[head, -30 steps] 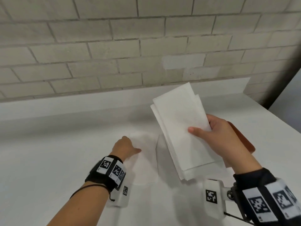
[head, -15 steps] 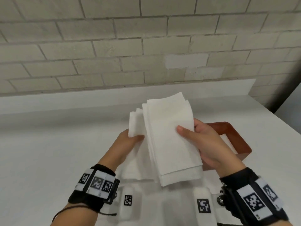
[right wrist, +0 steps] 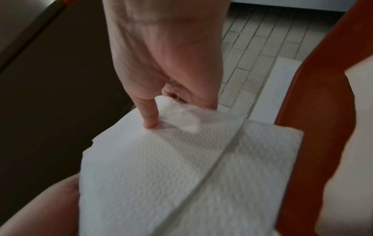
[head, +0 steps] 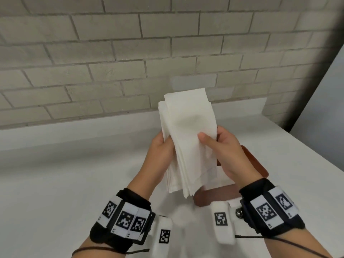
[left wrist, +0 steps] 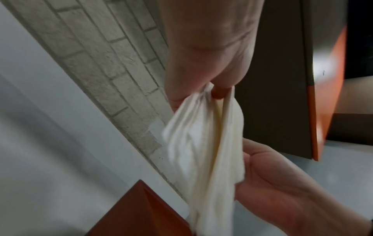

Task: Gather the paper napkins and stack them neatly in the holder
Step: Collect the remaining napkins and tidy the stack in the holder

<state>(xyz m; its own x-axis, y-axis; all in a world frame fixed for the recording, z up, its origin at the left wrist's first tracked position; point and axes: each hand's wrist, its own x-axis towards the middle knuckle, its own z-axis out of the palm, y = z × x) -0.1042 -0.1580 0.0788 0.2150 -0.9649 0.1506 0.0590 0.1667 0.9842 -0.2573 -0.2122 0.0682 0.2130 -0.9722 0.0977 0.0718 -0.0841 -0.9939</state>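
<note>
Between both hands (head: 162, 155), napkins (head: 188, 131) upright.

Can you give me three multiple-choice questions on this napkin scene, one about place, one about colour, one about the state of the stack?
1. Where is the holder?
A. Left of the left hand
B. On the table under the right hand
C. On the wall

2. What colour is the holder?
A. Reddish brown
B. Blue
C. Green

3. How is the stack of napkins?
A. Inside the holder
B. Flat on the table
C. Held up by both hands

Answers:
B, the holder sits on the table beneath the right hand.
A, its rim is reddish brown.
C, the left hand and right hand grip the napkins above the table.
</note>
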